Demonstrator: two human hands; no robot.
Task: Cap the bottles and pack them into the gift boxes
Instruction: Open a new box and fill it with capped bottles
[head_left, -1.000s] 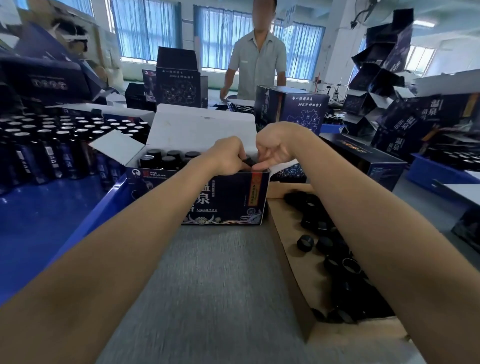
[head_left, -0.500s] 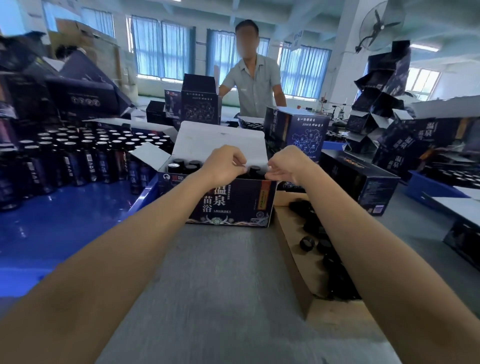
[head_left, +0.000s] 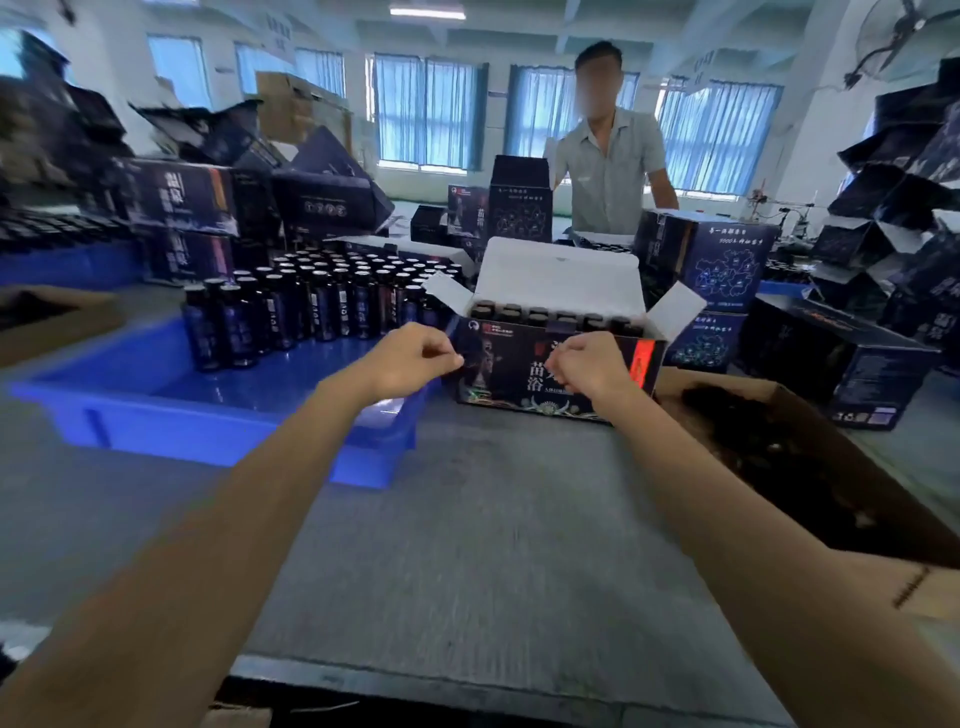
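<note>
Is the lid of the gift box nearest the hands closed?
No, the gift box has its white lid flap standing up, and bottle tops show inside the open top.

Navy, blue, grey and brown.
Gift box (head_left: 519, 374) navy with white lettering; tray (head_left: 156, 415) at nine o'clock bright blue; worktop (head_left: 493, 545) grey; carton (head_left: 852, 447) brown.

Both forearms stretch toward the gift box (head_left: 514, 366). The left hand (head_left: 410, 358) and right hand (head_left: 587, 369) hang before its front face, fingers curled, empty.
</note>
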